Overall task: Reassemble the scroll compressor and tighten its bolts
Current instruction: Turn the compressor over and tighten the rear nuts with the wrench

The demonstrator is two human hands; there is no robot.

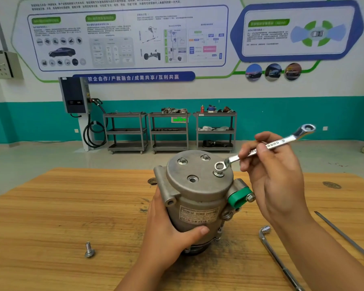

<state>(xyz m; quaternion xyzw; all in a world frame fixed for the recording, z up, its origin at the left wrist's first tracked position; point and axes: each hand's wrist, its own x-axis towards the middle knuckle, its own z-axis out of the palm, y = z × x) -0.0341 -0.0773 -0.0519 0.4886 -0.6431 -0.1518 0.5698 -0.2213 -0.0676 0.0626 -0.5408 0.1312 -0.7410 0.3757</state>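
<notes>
The left hand [168, 234] gripped the compressor [198, 202], upright on the table [51, 206] and likely heavy, rigid and slick, low round its body while the right hand [275, 171] held a wrench [265, 147] over its cover bolt [219, 172].

Two bare forearms enter from the bottom edge — the left hand [166, 232] at lower centre, the right hand [275, 175] right of centre — both bare to the fingertips, thumbnails trimmed short.

Grey compressor [198, 198], green clamp [239, 197], tan wood-grain table [61, 206], silver wrench [267, 147]
</notes>
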